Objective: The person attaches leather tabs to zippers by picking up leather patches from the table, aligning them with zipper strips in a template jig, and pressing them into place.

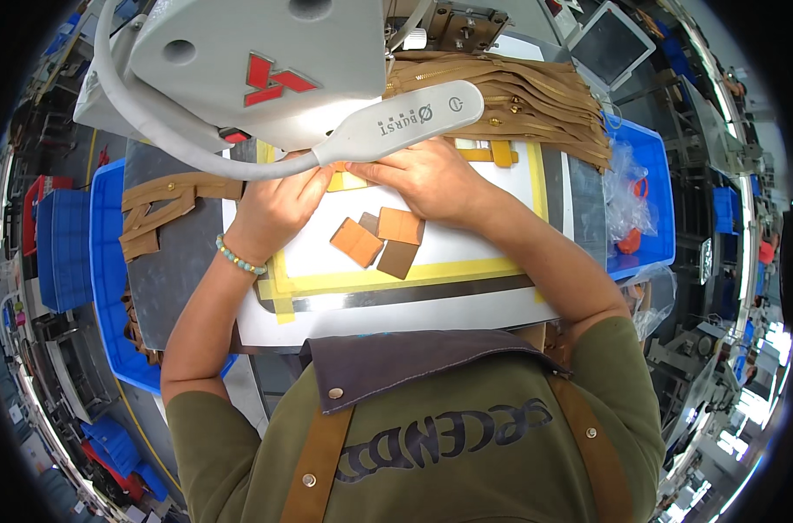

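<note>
Under the sewing machine head, both my hands meet over the white taped work sheet. The fingers of my left hand are closed at the edge of a small orange leather piece, partly hidden by a grey flexible lamp. My right hand pinches the same piece from the other side, thumb pressed toward the left fingertips. Just below the hands lie several small leather patches, an orange one and a dark brown one among them. The machine's needle area is hidden.
A thick bundle of brown zippers lies behind my right hand. Brown strips rest on the table's left side. Blue bins stand at the left and right; the right one holds clear plastic bags.
</note>
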Motion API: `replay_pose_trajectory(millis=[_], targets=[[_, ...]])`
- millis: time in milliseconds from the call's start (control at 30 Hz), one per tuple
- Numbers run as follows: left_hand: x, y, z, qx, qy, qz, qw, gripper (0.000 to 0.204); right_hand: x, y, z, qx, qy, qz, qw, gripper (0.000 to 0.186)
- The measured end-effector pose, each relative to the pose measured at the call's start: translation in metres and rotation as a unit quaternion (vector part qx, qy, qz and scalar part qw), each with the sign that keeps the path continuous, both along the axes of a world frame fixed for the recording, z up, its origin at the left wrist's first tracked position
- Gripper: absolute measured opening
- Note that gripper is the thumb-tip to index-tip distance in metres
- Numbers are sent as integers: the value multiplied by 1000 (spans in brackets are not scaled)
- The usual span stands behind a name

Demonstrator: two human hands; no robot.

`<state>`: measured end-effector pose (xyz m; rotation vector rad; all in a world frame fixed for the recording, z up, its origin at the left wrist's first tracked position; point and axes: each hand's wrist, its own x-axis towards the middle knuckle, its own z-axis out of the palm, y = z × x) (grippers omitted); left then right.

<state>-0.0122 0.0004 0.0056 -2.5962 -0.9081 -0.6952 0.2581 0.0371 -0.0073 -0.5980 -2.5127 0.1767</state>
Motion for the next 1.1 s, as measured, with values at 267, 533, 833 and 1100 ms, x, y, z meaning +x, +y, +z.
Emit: replay_pose_trajectory(millis=[267,533,833,1100], targets=[[12,1,-5,-54,-36,-10,998,34,-7,-2,1,12,-9,-6,1000,34],[17,0,4,-63,-11,9,998,36,0,-3,4,48,-4,-22,999,33],[11,-5,-3,-21,-45,38,998,34,71,26,62,35,-97,-198,975,13],[9,-2,-2,-49,-60,22,997,32,73,36,43,-6,-63,-215,975,15]])
